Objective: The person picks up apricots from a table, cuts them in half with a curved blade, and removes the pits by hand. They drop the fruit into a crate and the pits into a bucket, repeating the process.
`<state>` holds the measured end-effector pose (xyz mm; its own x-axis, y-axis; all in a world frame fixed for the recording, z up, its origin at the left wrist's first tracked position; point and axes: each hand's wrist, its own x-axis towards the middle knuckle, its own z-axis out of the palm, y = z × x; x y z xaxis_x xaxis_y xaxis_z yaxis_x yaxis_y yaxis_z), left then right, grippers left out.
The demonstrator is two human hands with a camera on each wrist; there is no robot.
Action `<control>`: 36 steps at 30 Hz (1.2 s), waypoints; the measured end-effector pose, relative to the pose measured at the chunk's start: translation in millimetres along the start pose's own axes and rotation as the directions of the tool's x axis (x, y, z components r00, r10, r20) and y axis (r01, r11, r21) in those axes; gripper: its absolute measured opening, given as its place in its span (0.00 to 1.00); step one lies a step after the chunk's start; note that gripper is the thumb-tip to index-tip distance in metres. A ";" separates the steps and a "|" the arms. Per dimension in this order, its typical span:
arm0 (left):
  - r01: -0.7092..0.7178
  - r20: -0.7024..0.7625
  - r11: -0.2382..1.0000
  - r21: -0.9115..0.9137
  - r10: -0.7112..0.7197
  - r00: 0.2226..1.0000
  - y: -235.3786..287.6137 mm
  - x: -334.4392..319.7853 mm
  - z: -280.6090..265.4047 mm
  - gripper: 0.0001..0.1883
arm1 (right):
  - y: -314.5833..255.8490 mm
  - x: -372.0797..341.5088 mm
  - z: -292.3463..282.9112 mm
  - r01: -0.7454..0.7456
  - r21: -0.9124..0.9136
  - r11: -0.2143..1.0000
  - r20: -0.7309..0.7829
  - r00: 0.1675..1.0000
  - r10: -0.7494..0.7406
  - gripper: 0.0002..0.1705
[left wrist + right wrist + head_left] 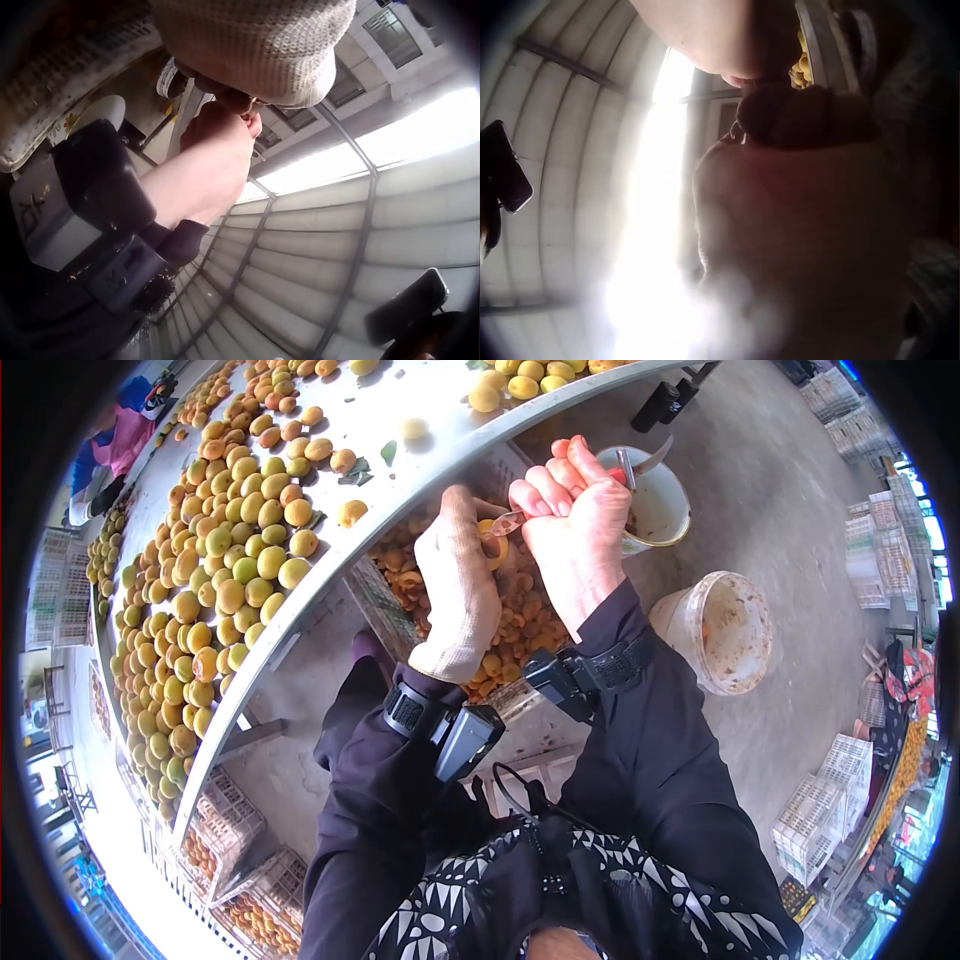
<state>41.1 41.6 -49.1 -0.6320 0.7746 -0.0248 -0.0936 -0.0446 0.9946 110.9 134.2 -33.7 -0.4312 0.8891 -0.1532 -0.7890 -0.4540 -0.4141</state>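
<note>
- Left hand (455, 590) in cream knitted glove: fingers are curling round a small, round, yellow-orange fruit (496, 552) at its one o'clock.
- That fruit is probably feeling light, soft, slippery where cut; its sides are offering the safest hold.
- Bare right hand (580, 525): fingers are gripping a small metal tool (508, 522), pointing toward nine o'clock.

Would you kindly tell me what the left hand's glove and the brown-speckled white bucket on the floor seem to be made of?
The glove: soft-looking, matte knitted fabric, judging by its visible stitches; the fibre is unclear. The bucket: probably plastic with a dull finish, as its smooth outer wall and thick rim suggest.
</note>
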 end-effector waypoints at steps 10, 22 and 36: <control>0.147 0.108 0.928 -0.343 -0.117 0.987 -8.2 12.3 -4.7 0.19 | 2.5 -4.3 3.1 -0.067 0.074 0.995 -0.037 0.997 0.070 0.11; -0.115 0.367 0.984 -0.137 0.158 0.917 -1.1 27.5 -41.8 0.27 | -29.4 -18.8 16.9 0.187 -0.621 0.762 0.320 0.947 0.029 0.07; -0.049 0.126 0.999 0.004 0.048 0.991 0.3 14.5 -10.2 0.17 | -8.4 -35.4 -8.3 0.756 -0.648 -0.094 0.759 0.651 0.007 0.15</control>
<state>24.0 46.4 -50.2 -0.5336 0.8450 0.0356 -0.0595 -0.0795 0.9951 136.5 107.0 -32.2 -0.6187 0.5321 0.5780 0.0318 0.7521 -0.6583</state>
